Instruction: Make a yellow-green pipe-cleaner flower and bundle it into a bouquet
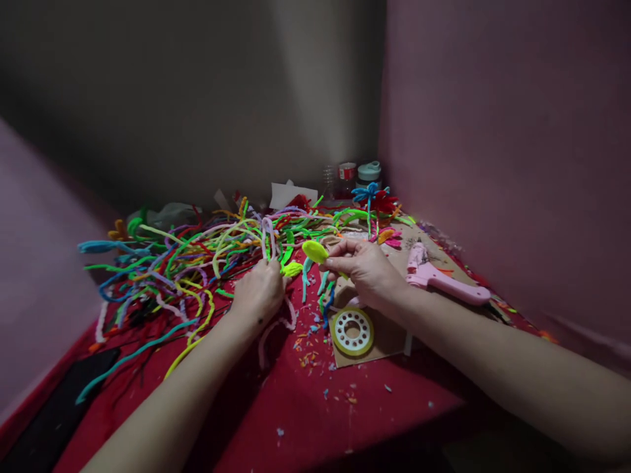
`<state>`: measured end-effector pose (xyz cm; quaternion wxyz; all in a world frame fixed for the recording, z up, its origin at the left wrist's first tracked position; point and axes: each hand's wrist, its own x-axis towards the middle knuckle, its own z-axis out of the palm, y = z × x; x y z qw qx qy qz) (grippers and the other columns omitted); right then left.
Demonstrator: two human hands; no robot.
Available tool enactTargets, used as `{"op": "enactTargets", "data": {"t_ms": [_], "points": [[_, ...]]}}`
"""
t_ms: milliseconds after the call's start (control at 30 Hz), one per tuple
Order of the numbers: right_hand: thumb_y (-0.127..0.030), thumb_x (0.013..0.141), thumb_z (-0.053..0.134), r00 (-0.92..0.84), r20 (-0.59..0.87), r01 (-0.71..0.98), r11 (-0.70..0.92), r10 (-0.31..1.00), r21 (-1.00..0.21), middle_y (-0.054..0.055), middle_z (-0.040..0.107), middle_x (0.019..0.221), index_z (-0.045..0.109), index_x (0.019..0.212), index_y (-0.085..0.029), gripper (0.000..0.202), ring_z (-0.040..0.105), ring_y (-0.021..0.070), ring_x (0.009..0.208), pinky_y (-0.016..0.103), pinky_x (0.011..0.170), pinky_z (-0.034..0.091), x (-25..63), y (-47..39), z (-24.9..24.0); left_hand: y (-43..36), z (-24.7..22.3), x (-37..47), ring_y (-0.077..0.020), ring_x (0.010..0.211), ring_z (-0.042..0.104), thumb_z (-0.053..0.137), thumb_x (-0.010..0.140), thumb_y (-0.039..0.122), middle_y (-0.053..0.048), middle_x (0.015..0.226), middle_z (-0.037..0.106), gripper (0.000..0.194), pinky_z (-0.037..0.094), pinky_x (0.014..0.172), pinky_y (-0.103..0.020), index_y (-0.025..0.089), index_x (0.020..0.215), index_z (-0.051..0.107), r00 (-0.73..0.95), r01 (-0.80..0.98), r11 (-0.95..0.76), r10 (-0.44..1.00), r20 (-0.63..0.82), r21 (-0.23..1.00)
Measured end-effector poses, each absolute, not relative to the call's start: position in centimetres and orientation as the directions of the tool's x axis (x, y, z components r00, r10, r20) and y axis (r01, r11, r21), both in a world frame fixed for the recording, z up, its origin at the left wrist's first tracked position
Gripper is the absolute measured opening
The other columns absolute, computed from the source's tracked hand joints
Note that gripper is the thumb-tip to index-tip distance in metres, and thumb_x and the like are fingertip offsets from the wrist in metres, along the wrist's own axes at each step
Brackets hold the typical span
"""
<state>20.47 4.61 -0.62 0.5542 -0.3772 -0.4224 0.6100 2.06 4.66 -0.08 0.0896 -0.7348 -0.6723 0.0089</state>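
- Yellow fuzzy oval (314, 251): raised above the red tabletop (384, 401), between the two hands, jutting from the fingers of the right hand (367, 269).
- Handling it well likely calls for a light pinch at the edge, since the soft pile could flatten, and a steady wrist.
- Right grip: narrow, thumb and fingers pinching one end of the oval.
- Left grip: the left hand (261, 289) curls by a pale pink loop (268, 235); its fingertips are hidden, so I cannot tell whether it holds that.
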Motion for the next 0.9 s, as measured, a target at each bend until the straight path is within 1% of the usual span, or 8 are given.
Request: {"op": "enactTargets", "data": {"t_ms": [133, 300, 433, 567, 633, 700, 767, 900], "points": [[-0.007, 0.059, 0.068, -0.092, -0.065, -0.413, -0.097, 0.994, -0.906, -0.003, 0.057, 0.055, 0.054, 0.059, -0.015, 0.016, 0.055, 0.0078, 0.046, 0.021, 0.046, 0.041, 20.5, 5.0, -0.7, 5.7, -0.5, 2.1, -0.0333, 0.081, 0.066, 0.047, 0.082, 0.031, -0.017, 0.089, 0.068, 0.024, 0.045, 0.060, -0.035, 0.016, 0.086, 0.065, 0.089, 0.989, -0.074, 0.990, 0.109, -0.129], [-0.005, 0.058, 0.065, -0.094, -0.100, -0.475, -0.133, 0.991, -0.870, -0.002, 0.059, 0.057, 0.054, 0.060, -0.014, 0.015, 0.057, 0.0094, 0.046, 0.023, 0.048, 0.042, 20.5, 5.1, -0.7, 4.9, 0.2, 1.7, -0.0322, 0.084, 0.065, 0.045, 0.083, 0.030, -0.016, 0.092, 0.069, 0.024, 0.045, 0.064, -0.035, 0.016, 0.085, 0.065, 0.078, 0.997, -0.071, 0.970, 0.229, -0.039], [-0.003, 0.053, 0.065, -0.067, -0.080, -0.560, -0.104, 0.995, -0.822, -0.003, 0.058, 0.059, 0.054, 0.058, -0.015, 0.017, 0.058, 0.0105, 0.052, 0.023, 0.050, 0.041, 20.5, 5.3, -1.2, 4.0, 0.7, 1.4, -0.0251, 0.086, 0.064, 0.048, 0.082, 0.030, -0.012, 0.094, 0.069, 0.023, 0.045, 0.071, -0.031, 0.016, 0.090, 0.065, 0.046, 0.987, -0.099, 0.929, 0.368, 0.127], [-0.003, 0.051, 0.067, -0.028, -0.113, -0.634, -0.105, 0.993, -0.766, -0.004, 0.058, 0.060, 0.053, 0.062, -0.017, 0.022, 0.057, 0.0100, 0.054, 0.022, 0.050, 0.037, 20.5, 5.8, -1.6, 3.6, 0.9, 1.5, -0.0154, 0.065, 0.060, 0.049, 0.083, 0.035, -0.005, 0.076, 0.067, 0.026, 0.045, 0.058, -0.023, 0.015, 0.092, 0.063, -0.040, 0.926, -0.134, 0.894, 0.446, 0.352], [-0.003, 0.052, 0.067, -0.039, -0.147, -0.642, -0.137, 0.988, -0.754, -0.004, 0.058, 0.058, 0.053, 0.065, -0.018, 0.024, 0.054, 0.0091, 0.051, 0.022, 0.050, 0.036, 20.5, 5.9, -1.5, 3.2, 1.2, 2.0, -0.0109, 0.051, 0.052, 0.055, 0.079, 0.035, 0.000, 0.064, 0.060, 0.022, 0.039, 0.047, -0.021, 0.015, 0.086, 0.062, -0.131, 0.777, -0.167, 0.900, 0.415, 0.607], [-0.002, 0.052, 0.067, -0.062, -0.175, -0.655, -0.172, 0.983, -0.736, -0.004, 0.059, 0.057, 0.054, 0.067, -0.018, 0.026, 0.053, 0.0092, 0.051, 0.022, 0.050, 0.035, 20.4, 5.9, -1.3, 2.6, 1.7, 2.8, -0.0066, 0.042, 0.042, 0.064, 0.072, 0.031, 0.005, 0.053, 0.051, 0.016, 0.031, 0.040, -0.018, 0.016, 0.078, 0.061, -0.199, 0.476, -0.175, 0.933, 0.300, 0.862], [-0.001, 0.051, 0.067, -0.089, -0.184, -0.671, -0.195, 0.979, -0.715, -0.003, 0.060, 0.058, 0.054, 0.067, -0.017, 0.027, 0.055, 0.0102, 0.055, 0.023, 0.053, 0.039, 20.3, 5.7, -1.0, 1.9, 2.2, 3.8, -0.0041, 0.038, 0.036, 0.069, 0.067, 0.027, 0.008, 0.047, 0.046, 0.016, 0.027, 0.037, -0.016, 0.015, 0.071, 0.058, -0.178, 0.252, -0.148, 0.964, 0.196, 0.956], [-0.004, 0.047, 0.073, -0.110, -0.140, -0.695, -0.176, 0.984, -0.697, -0.004, 0.061, 0.061, 0.053, 0.071, -0.018, 0.034, 0.059, 0.0111, 0.059, 0.025, 0.061, 0.044, 19.9, 5.2, -0.9, 0.9, 2.7, 6.1, -0.0029, 0.036, 0.036, 0.075, 0.062, 0.021, 0.009, 0.046, 0.046, 0.023, 0.026, 0.035, -0.014, 0.016, 0.069, 0.053, -0.074, -0.057, -0.066, 0.995, 0.061, 0.996]]}}
